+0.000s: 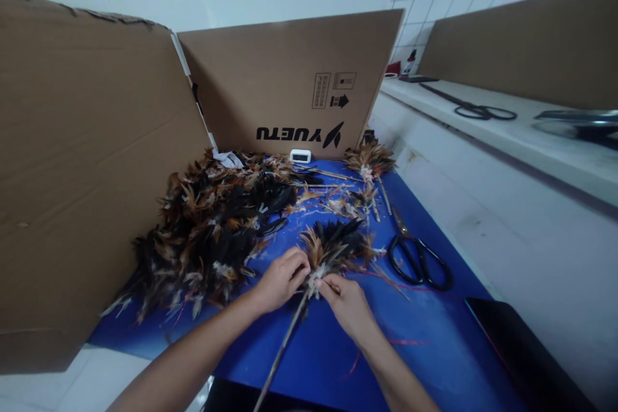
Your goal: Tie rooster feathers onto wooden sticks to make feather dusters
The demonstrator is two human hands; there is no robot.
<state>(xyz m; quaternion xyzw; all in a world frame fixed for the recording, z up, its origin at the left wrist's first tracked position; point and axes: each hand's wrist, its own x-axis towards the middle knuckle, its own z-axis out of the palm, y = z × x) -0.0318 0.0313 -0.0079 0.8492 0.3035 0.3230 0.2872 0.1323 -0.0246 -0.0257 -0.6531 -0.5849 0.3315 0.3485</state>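
Note:
Black and brown feathers fan out from the top of a thin stick, forming a feather duster [333, 241] in the middle of the blue table. My left hand [284, 278] is closed at the left side of its pale feather bases, fingers curled inward. From the right, my right hand [346, 302] pinches those same bases between thumb and forefinger. The bare stick [284, 351] runs down toward me between my forearms. Whether a thread is in my fingers, I cannot tell. Black-handled scissors [419, 261] lie right of the feathers, apart from both hands.
A large heap of loose feathers [207, 225] covers the table's left side. Cardboard panels [284, 84] stand behind and to the left. A small white digital display [300, 156], another feather bunch [369, 158] and thin sticks lie at the back. A dark flat object [526, 347] sits front right.

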